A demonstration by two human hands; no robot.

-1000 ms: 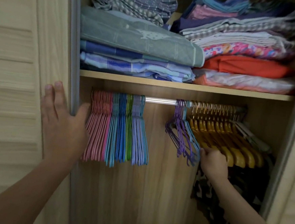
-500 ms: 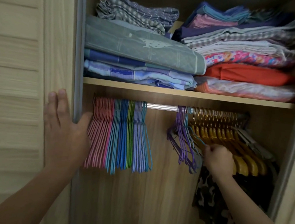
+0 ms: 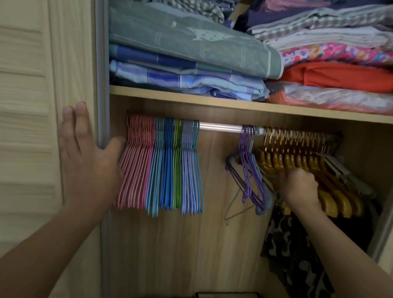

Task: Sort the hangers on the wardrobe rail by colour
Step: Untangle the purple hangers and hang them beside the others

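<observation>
Bare rail (image 3: pixel 219 128) lies open between the hands. Purple hangers (image 3: pixel 247 174) crowd just left of the right hand (image 3: pixel 298 186); yellow hangers (image 3: pixel 335 195) block its right.

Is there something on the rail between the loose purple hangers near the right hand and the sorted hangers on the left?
Nothing visible: the metal rail is bare between the purple wire hangers and the sorted coloured hangers. The right hand reaches among the yellow wooden hangers beside them.

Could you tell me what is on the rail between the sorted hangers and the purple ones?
Nothing: in the head view the rail is bare between the sorted hangers and purple hangers.
</observation>
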